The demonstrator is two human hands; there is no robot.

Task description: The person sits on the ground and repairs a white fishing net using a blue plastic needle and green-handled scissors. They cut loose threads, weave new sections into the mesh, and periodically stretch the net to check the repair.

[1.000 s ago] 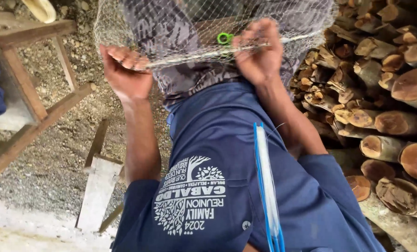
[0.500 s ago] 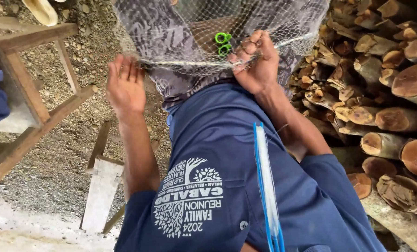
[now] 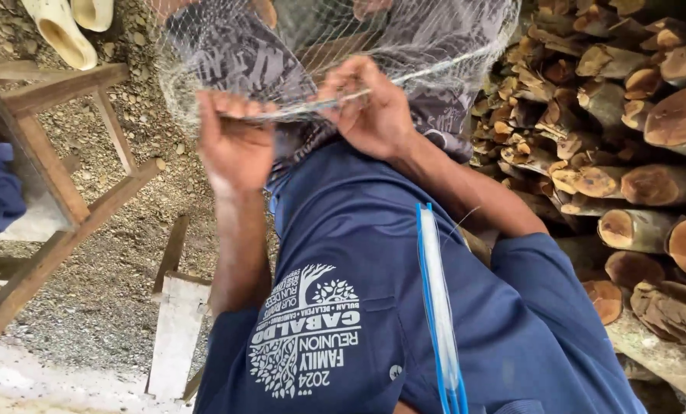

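Since half a second ago your left hand (image 3: 234,146) has come up off your lap and closed on the fishing net (image 3: 335,46), while your right hand (image 3: 370,107) has slid a little toward it along the same edge.

From the head camera, looking down: your left hand's fingers (image 3: 231,107) are curled shut over the net's lower edge, knuckles toward you, pinching the mesh together with the thin pale cord (image 3: 435,70) that runs along it. Your right hand's fingers (image 3: 343,77) are also closed, gripping that cord and mesh just beside the left hand; the two hands are near each other but not touching. The net hangs in front of you, draped over your grey patterned shorts (image 3: 243,57), stretching up out of view at the top.

Below the hands lies your blue shirt (image 3: 358,253), with a blue-edged clear strip (image 3: 439,307) hanging down its front. At your right a stack of cut logs (image 3: 626,153) fills the side. At your left stand a wooden frame (image 3: 59,176) on gravel ground (image 3: 120,268) and a pair of pale sandals (image 3: 67,23).
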